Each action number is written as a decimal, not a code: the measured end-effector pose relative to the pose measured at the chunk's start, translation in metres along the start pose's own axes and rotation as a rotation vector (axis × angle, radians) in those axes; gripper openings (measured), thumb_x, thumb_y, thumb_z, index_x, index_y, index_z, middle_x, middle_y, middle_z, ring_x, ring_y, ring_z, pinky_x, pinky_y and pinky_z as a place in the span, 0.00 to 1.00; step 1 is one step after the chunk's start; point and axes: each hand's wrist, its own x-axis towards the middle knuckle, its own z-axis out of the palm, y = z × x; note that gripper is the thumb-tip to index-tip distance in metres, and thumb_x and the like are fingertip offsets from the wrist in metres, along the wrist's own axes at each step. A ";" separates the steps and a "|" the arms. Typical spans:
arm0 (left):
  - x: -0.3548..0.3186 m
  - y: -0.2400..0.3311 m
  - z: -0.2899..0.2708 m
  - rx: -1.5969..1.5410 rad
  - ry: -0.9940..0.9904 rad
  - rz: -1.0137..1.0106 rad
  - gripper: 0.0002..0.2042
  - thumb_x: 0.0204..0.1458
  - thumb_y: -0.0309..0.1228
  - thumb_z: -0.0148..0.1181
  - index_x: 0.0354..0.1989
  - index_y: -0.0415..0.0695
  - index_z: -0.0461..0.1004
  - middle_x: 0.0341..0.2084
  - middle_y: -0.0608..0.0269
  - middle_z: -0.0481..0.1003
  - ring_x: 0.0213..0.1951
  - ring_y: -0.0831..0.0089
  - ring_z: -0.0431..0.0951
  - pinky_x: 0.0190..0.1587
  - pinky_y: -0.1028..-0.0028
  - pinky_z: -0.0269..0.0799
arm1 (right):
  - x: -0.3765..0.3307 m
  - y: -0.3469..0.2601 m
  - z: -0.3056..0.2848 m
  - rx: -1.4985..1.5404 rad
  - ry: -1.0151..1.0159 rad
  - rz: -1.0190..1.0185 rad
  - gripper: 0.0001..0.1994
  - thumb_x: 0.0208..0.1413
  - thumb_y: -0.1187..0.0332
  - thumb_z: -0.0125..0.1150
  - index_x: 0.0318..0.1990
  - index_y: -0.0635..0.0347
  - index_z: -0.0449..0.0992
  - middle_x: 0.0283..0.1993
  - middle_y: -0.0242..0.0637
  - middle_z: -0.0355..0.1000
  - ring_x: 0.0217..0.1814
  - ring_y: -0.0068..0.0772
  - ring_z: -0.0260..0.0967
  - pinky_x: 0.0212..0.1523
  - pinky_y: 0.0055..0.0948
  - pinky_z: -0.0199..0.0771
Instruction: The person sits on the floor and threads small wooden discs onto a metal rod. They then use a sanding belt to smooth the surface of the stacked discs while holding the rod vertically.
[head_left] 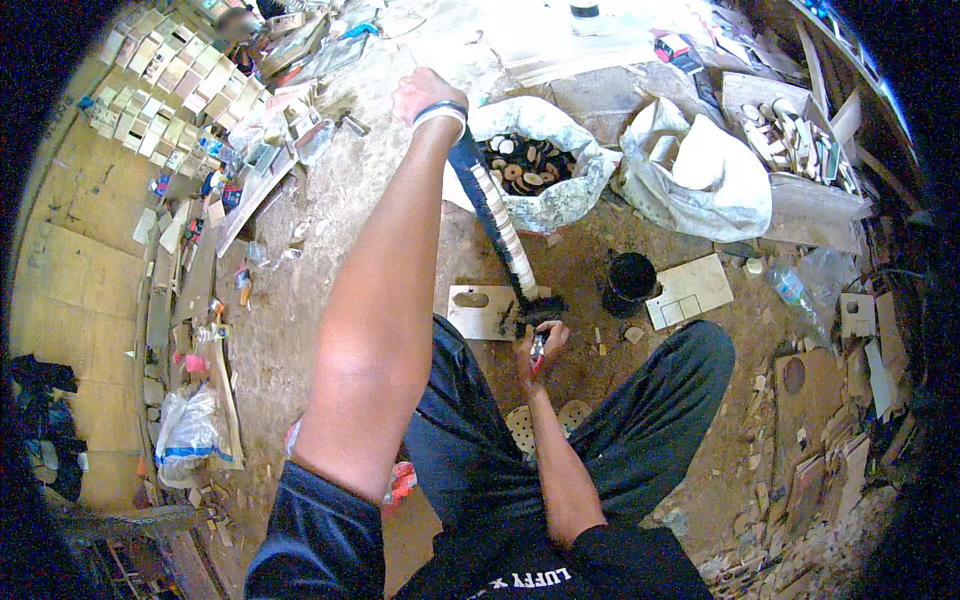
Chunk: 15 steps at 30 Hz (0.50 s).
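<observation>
A long rod-like stack of pale wooden discs (502,224), dark along one side, slants from upper left down to a board (484,320) with an oval hole. My left hand (424,92) is closed around the stack's upper end, arm stretched far forward. At the lower end, my right hand (541,350) is closed on the handle of a brush. The black brush head (540,308) touches or lies right beside the lowest discs; which one I cannot tell. A black pot (631,284) stands to the right of it, its inside dark.
A white sack (590,190) of dark and pale discs stands ahead, beside a second white sack (740,205). Another flat board (692,290) lies right of the pot. Wood scraps (790,130) fill a box at far right. Stacked blocks (180,70) stand at far left.
</observation>
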 end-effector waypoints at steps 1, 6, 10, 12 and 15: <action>0.000 0.000 0.000 -0.007 -0.005 0.011 0.14 0.43 0.31 0.68 0.41 0.43 0.83 0.43 0.49 0.81 0.48 0.56 0.82 0.46 0.65 0.80 | 0.002 -0.004 -0.001 -0.041 -0.032 0.008 0.13 0.50 0.68 0.66 0.32 0.61 0.65 0.35 0.43 0.62 0.41 0.45 0.60 0.44 0.42 0.61; -0.002 -0.002 -0.001 0.014 0.018 0.033 0.15 0.45 0.32 0.67 0.43 0.42 0.82 0.45 0.47 0.80 0.49 0.55 0.82 0.48 0.63 0.79 | 0.015 -0.004 -0.010 0.029 0.047 0.011 0.13 0.48 0.71 0.66 0.32 0.60 0.65 0.34 0.42 0.61 0.41 0.44 0.60 0.44 0.41 0.61; -0.003 0.000 0.000 -0.004 -0.014 0.063 0.16 0.46 0.32 0.66 0.43 0.42 0.81 0.45 0.47 0.79 0.49 0.53 0.81 0.49 0.61 0.78 | 0.011 0.016 -0.019 0.137 -0.322 0.125 0.13 0.47 0.70 0.68 0.32 0.56 0.66 0.32 0.38 0.63 0.37 0.41 0.62 0.41 0.38 0.63; -0.003 0.003 0.001 -0.023 -0.019 0.079 0.16 0.45 0.33 0.66 0.43 0.42 0.81 0.45 0.48 0.79 0.49 0.52 0.81 0.49 0.61 0.78 | 0.005 0.023 -0.019 0.089 -0.505 0.019 0.13 0.45 0.70 0.68 0.31 0.55 0.66 0.31 0.36 0.64 0.36 0.39 0.62 0.41 0.36 0.64; -0.006 0.006 0.003 -0.039 -0.013 0.101 0.17 0.44 0.34 0.67 0.43 0.42 0.81 0.45 0.47 0.79 0.49 0.51 0.81 0.50 0.61 0.78 | 0.005 0.027 -0.016 0.138 -0.370 -0.077 0.14 0.44 0.70 0.69 0.30 0.56 0.66 0.31 0.37 0.63 0.37 0.37 0.61 0.43 0.35 0.64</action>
